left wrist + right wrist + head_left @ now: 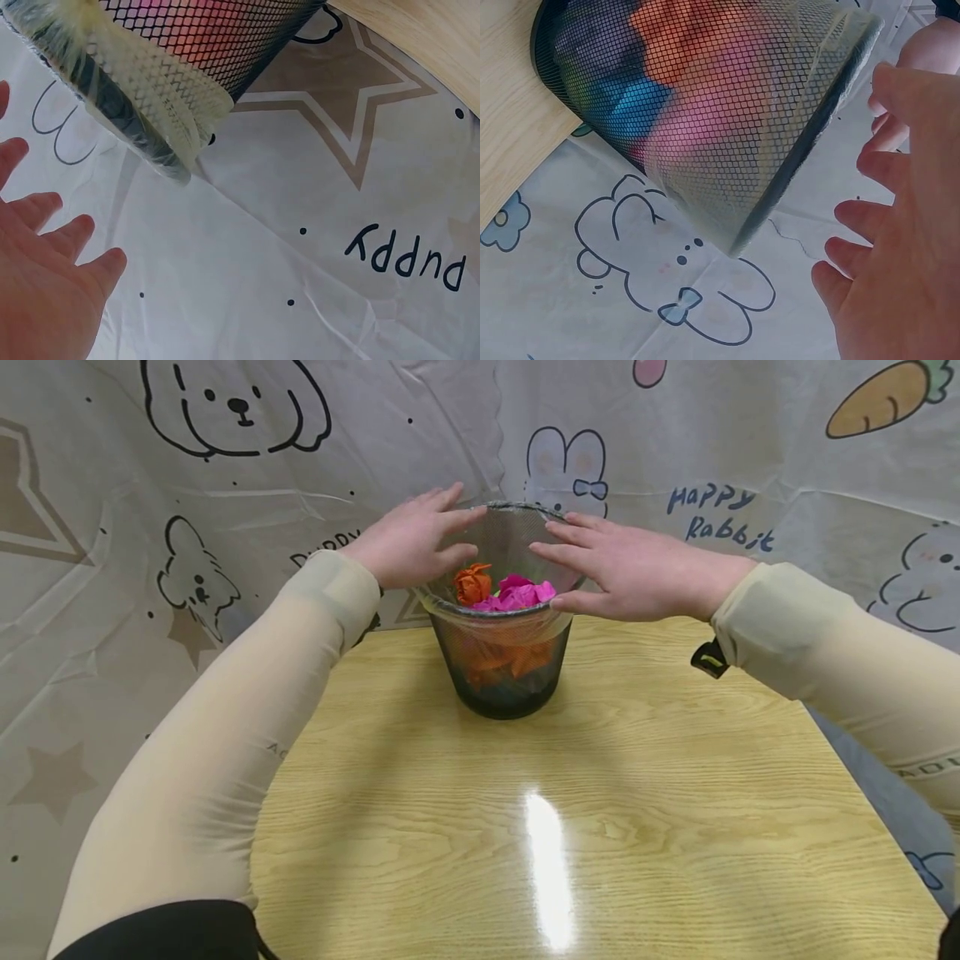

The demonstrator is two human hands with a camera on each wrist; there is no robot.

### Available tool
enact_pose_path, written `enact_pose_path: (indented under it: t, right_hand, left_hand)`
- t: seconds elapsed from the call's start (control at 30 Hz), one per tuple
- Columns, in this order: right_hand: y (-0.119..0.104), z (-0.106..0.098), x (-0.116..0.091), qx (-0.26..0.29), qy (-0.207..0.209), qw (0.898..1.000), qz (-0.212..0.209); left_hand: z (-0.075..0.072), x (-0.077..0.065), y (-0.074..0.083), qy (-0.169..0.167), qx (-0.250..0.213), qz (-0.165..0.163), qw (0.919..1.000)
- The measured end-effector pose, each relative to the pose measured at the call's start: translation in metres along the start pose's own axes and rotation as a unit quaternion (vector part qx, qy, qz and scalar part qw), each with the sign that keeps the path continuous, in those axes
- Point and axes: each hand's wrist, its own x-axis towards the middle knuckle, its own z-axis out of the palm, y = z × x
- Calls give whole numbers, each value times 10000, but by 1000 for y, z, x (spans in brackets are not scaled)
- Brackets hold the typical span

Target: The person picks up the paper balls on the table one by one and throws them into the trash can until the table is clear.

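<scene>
A black mesh waste bin (504,681) stands upright at the table's far edge, a clear plastic bag folded over its rim. Crumpled paper fills it partly: an orange ball (472,585) and a pink ball (517,594) show at the top, and blue paper (639,109) shows through the mesh in the right wrist view. My left hand (416,537) hovers by the rim's left side, fingers spread. Across from it my right hand (626,567) is held over the right side with its fingers stretched out. Both wrist views show the hands apart from the rim, holding nothing.
The wooden table (600,802) stretches from the bin toward me. Behind it and at the sides hangs a pale cloth (420,452) printed with cartoon animals, stars and writing. The table's right edge (873,797) slants down toward the right.
</scene>
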Motion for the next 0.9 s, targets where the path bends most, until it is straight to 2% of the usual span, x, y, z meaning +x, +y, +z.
enact_pose_path:
  t: [0.17, 0.33, 0.63, 0.9]
  right_hand:
    - [2, 1, -2, 51, 46, 10000, 6]
    - [8, 2, -8, 96, 243, 9997, 43]
    - [37, 13, -34, 95, 677, 9966, 458]
    - [73, 36, -66, 412, 729, 9906, 1084]
  left_hand:
    - [1, -7, -6, 121, 19, -77, 9999]
    - [1, -24, -17, 81, -19, -434, 9990]
    - [16, -74, -53, 70, -216, -1050, 9942]
    - [35, -115, -83, 48, -271, -1592, 9869]
